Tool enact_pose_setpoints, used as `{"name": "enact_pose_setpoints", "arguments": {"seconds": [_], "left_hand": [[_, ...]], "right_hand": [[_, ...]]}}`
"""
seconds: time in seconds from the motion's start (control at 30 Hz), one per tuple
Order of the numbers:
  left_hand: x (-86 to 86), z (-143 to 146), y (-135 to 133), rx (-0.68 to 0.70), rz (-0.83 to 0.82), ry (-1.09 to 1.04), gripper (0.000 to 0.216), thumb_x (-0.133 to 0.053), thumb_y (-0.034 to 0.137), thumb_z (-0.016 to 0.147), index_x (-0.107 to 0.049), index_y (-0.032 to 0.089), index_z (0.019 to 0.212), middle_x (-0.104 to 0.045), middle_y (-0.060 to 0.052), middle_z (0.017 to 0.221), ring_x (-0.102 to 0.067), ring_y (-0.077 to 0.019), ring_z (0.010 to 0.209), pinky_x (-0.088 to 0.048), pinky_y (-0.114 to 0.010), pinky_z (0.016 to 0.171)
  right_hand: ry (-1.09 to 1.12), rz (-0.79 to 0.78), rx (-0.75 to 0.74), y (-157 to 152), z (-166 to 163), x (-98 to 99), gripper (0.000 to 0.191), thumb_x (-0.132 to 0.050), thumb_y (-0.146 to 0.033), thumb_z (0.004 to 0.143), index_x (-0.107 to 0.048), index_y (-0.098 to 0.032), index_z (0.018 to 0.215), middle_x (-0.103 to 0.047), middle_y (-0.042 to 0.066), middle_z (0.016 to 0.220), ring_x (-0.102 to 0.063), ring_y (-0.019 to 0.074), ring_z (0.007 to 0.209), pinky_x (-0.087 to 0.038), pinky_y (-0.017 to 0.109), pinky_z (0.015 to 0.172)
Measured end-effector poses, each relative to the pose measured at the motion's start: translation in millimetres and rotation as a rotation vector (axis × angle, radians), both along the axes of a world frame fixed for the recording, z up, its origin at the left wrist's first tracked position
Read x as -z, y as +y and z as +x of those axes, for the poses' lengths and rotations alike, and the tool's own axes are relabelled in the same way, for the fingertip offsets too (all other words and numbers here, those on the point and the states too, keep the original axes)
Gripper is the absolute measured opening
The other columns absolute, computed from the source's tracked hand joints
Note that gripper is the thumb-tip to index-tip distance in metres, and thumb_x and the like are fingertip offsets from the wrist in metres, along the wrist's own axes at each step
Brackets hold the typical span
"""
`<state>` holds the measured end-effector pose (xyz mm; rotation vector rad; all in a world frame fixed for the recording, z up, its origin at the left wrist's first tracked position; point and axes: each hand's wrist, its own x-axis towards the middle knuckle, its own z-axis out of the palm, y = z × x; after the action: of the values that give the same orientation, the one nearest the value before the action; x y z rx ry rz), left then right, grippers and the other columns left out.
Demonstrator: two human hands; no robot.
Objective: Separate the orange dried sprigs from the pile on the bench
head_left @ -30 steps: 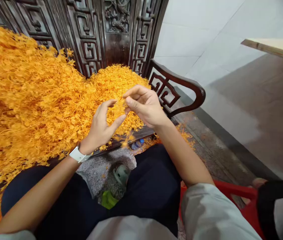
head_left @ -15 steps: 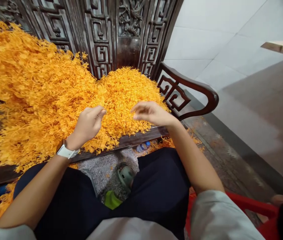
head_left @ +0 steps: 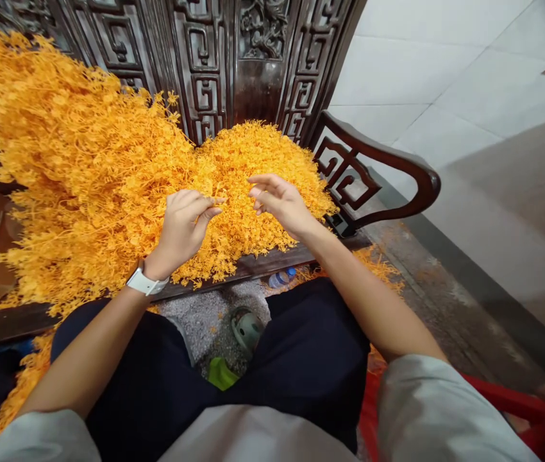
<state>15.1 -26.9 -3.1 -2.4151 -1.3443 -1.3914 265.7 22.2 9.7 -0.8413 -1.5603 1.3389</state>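
"Large pale tiles cover the wall (head_left: 397, 70) on the right of the head view. What lies across them?"

"Broad brownish shadow, lower right, and a dark band runs along the foot of the wall beside the stained floor (head_left: 421, 301)."

"And the worktop (head_left: 272, 260)?"

"Dark, glossy wood: a seat with a carved, fretted back (head_left: 200, 45) and a curved armrest (head_left: 429, 179) at its right end."

"Where are the orange strands (head_left: 109, 173)?"

"Heaped on that seat — tall against the back at the left, sinking to a lower, rounded mound (head_left: 263, 157) beside the armrest. Some spill over the front edge, and more are scattered on the floor."

"The hands?"

"Both in front of the mound. The left hand (head_left: 181, 221) has thumb and forefinger tips nearly meeting; whether a strand is pinched there, I cannot tell against all that orange. The right hand's (head_left: 285, 202) fingers are loosely bent, parted from the thumb."

"Underneath?"

"A blue-capped bottle (head_left: 281, 278) lies below the front edge; a grey-green shoe (head_left: 248, 326) stands on speckled ground. Red plastic seating (head_left: 503, 394) shows at lower right."
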Motion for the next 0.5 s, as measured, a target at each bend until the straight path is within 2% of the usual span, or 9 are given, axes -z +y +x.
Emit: {"name": "enact_pose_setpoints", "arguments": {"seconds": [0.13, 0.2, 0.27, 0.33, 0.4, 0.5], "left_hand": [[-3.6, 3.8, -5.3, 0.085, -0.043, -0.025, 0.032, -0.057, 0.045, 0.108, -0.077, 0.024, 0.095, -0.079, -0.006, 0.092, -0.069, -0.0243, 0.093, -0.044, -0.042, 0.087], [-4.2, 6.6, -8.0, 0.114, -0.066, -0.037, 0.034, -0.054, 0.045, 0.109, -0.075, 0.024, 0.092, -0.080, -0.006, 0.093, -0.070, -0.0235, 0.092, -0.045, -0.042, 0.088], [-4.6, 9.2, -10.6, 0.136, -0.092, -0.027, 0.036, -0.054, 0.044, 0.109, -0.073, 0.023, 0.088, -0.079, -0.004, 0.087, -0.070, -0.0218, 0.086, -0.045, -0.042, 0.089], [-4.8, 12.2, -13.0, 0.146, -0.110, -0.023, 0.037, -0.054, 0.042, 0.109, -0.072, 0.023, 0.083, -0.077, -0.002, 0.080, -0.069, -0.0199, 0.079, -0.045, -0.042, 0.090], [-4.7, 15.2, -14.2, 0.138, -0.128, -0.074, 0.038, -0.057, 0.043, 0.109, -0.071, 0.023, 0.080, -0.076, -0.001, 0.076, -0.068, -0.0187, 0.074, -0.046, -0.042, 0.087], [-2.5, 15.4, -8.4, 0.148, -0.196, -0.284, 0.038, -0.064, 0.048, 0.104, -0.072, 0.022, 0.078, -0.076, -0.003, 0.075, -0.068, -0.0180, 0.071, -0.050, -0.037, 0.074]], "right_hand": [[-0.117, 0.216, -0.179, -14.1, -17.0, 4.4, 0.053, -0.083, -0.049, 0.090, -0.066, -0.025, 0.134, -0.065, 0.004, 0.112, -0.058, 0.0135, 0.084, -0.050, 0.030, 0.076], [-0.118, 0.283, -0.206, -17.8, -21.8, 5.9, 0.044, -0.081, -0.050, 0.092, -0.071, -0.023, 0.125, -0.068, 0.004, 0.107, -0.058, 0.0140, 0.085, -0.048, 0.030, 0.076], [-0.118, 0.322, -0.204, -20.0, -24.2, 6.3, 0.037, -0.077, -0.054, 0.095, -0.073, -0.019, 0.106, -0.068, 0.002, 0.093, -0.055, 0.0135, 0.078, -0.044, 0.030, 0.071], [-0.154, 0.355, -0.173, -21.9, -25.6, 4.4, 0.041, -0.073, -0.058, 0.098, -0.069, -0.017, 0.091, -0.061, -0.001, 0.077, -0.049, 0.0120, 0.069, -0.038, 0.029, 0.065], [-0.232, 0.412, -0.113, -25.1, -28.2, 0.1, 0.046, -0.069, -0.060, 0.100, -0.062, -0.018, 0.084, -0.053, -0.003, 0.069, -0.043, 0.0113, 0.064, -0.033, 0.029, 0.063], [-0.370, 0.480, -0.036, -36.0, -36.0, -9.5, 0.046, -0.063, -0.056, 0.105, -0.055, -0.019, 0.079, -0.050, -0.003, 0.067, -0.040, 0.0117, 0.064, -0.031, 0.030, 0.065]]}}
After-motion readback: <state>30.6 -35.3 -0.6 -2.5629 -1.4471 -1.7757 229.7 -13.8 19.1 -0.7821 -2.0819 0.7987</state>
